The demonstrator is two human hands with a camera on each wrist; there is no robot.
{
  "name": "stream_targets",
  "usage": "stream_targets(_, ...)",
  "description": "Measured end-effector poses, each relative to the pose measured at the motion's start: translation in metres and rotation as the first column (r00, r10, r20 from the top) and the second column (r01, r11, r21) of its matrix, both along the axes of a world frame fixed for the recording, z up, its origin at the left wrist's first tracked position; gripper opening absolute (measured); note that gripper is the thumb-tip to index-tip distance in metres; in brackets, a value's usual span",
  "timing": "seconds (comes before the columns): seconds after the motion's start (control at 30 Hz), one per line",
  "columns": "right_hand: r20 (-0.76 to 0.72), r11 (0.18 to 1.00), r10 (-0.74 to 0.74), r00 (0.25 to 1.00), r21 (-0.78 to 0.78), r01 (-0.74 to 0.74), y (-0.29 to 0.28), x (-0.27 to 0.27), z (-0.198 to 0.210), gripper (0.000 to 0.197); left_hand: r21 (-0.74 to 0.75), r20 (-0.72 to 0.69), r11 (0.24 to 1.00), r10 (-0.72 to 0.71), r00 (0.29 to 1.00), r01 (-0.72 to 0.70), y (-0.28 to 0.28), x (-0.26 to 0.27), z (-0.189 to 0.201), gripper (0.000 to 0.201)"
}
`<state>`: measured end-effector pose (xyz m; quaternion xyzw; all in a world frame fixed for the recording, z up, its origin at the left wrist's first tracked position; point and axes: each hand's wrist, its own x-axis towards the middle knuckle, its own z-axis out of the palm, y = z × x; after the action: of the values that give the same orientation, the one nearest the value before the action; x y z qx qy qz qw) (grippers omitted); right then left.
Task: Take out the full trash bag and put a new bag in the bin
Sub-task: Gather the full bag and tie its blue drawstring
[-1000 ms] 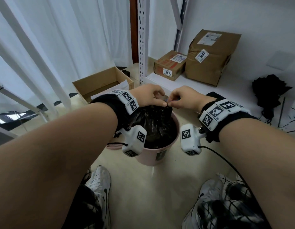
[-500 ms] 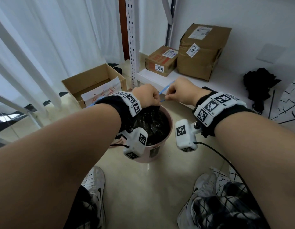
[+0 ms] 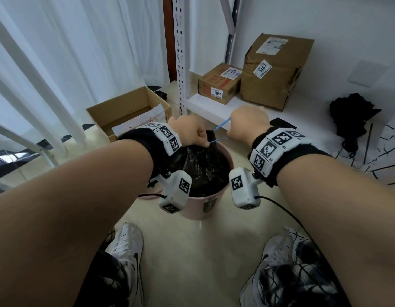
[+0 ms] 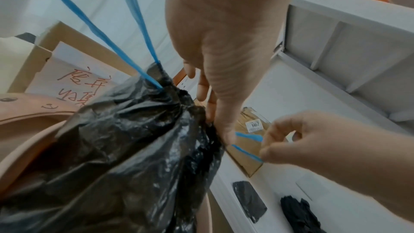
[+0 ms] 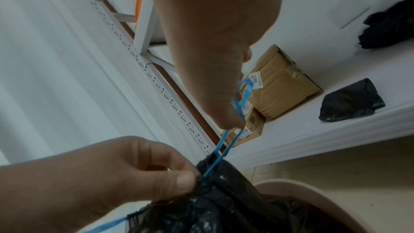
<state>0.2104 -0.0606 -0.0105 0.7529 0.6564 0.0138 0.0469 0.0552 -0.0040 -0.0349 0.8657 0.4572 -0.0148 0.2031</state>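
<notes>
Shelving (image 3: pixel 205 105) stands at twelve o'clock with two cardboard parcels (image 3: pixel 274 69). Below it, centre frame, a pink bin (image 3: pixel 225 151) holds a black trash bag (image 3: pixel 203 169), its neck gathered. Left hand (image 3: pixel 190 131) pinches that neck, fingers curled tight. Right hand (image 3: pixel 247 125), at one o'clock, pinches the blue drawstring loop (image 3: pixel 221 127), taut between the hands.

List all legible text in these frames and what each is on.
"1467": white sticker on the large cardboard box on the shelf.
"8090": white sticker on the small cardboard box beside it.
Red handwritten characters on the white sheet in the open box: too blurred to read.
Shipping labels on both boxes: too small to read.
Wristband marker squares: patterns, no text.
</notes>
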Motion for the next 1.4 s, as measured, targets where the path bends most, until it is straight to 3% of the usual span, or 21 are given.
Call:
stream_targets(0.1,-0.099,0.989,0.121,0.988,0.1,-0.111,0.005,0.003,-0.004,0.038,0.058,0.175,0.996,0.052,0.983,-0.063,0.006,-0.005,0.003,0.028)
stream_targets(0.17,-0.166,0.983,0.181,0.969,0.06,-0.173,0.01,-0.001,-0.009,0.049,0.136,0.263,0.984,0.077,0.962,-0.116,0.01,-0.003,0.006,0.018)
stream_targets(0.23,-0.146,0.978,0.183,0.972,-0.071,-0.194,0.017,-0.005,-0.018,0.052,0.194,0.238,0.973,0.079,0.968,-0.128,0.013,0.0,0.005,0.018)
stream_targets(0.3,-0.104,0.969,0.182,0.978,-0.15,-0.197,0.022,-0.007,-0.025,0.043,0.203,0.146,0.975,0.066,0.987,-0.095,0.015,0.004,0.002,0.027)
stream_targets(0.47,-0.072,0.979,0.184,0.98,-0.081,-0.189,0.026,-0.006,-0.023,0.018,0.148,-0.007,0.989,0.022,1.0,-0.021,0.015,0.017,-0.009,0.029)
stream_targets(0.57,-0.16,0.981,0.153,0.975,-0.092,-0.169,0.027,-0.004,-0.023,0.02,0.134,-0.056,0.991,0.008,0.998,-0.001,0.015,0.022,-0.012,0.028)
stream_targets(0.67,-0.376,0.978,0.117,0.919,-0.118,-0.173,0.023,-0.003,-0.024,0.022,0.132,-0.025,0.991,0.016,1.0,-0.013,0.013,0.025,-0.012,0.024)
stream_targets(0.77,-0.489,0.98,0.078,0.869,-0.12,-0.156,0.015,-0.003,-0.02,0.021,0.134,-0.025,0.991,0.022,0.999,-0.019,0.01,0.025,-0.011,0.02)
stream_targets(0.87,-0.459,0.944,0.018,0.888,-0.286,-0.167,0.014,-0.001,-0.021,0.029,0.111,-0.002,0.993,0.031,1.0,-0.03,0.009,0.024,-0.011,0.018)
stream_targets(1.0,-0.457,0.9,-0.02,0.889,-0.395,-0.183,0.011,0.002,-0.025,0.022,0.054,0.031,0.999,-0.002,1.0,0.0,0.009,0.022,-0.009,0.018)
stream_targets(1.07,-0.485,0.908,-0.01,0.874,-0.371,-0.195,0.008,0.003,-0.024,0.029,0.007,0.027,1.0,-0.026,0.999,0.025,0.01,0.019,-0.008,0.018)
stream_targets(1.2,-0.61,0.984,0.001,0.792,-0.142,-0.11,0.016,0.009,-0.023,0.029,-0.079,0.067,0.995,-0.056,0.996,0.061,0.013,0.016,-0.009,0.031)
stream_targets(1.27,-0.585,0.993,0.047,0.809,-0.063,-0.103,0.018,0.009,-0.018,0.026,-0.043,0.093,0.999,-0.007,0.996,0.011,0.012,0.017,-0.008,0.04)
stream_targets(1.4,-0.59,0.991,0.132,0.797,0.086,-0.101,0.017,0.014,-0.011,0.024,0.073,0.104,0.996,0.041,0.994,-0.049,0.006,0.023,-0.003,0.029)
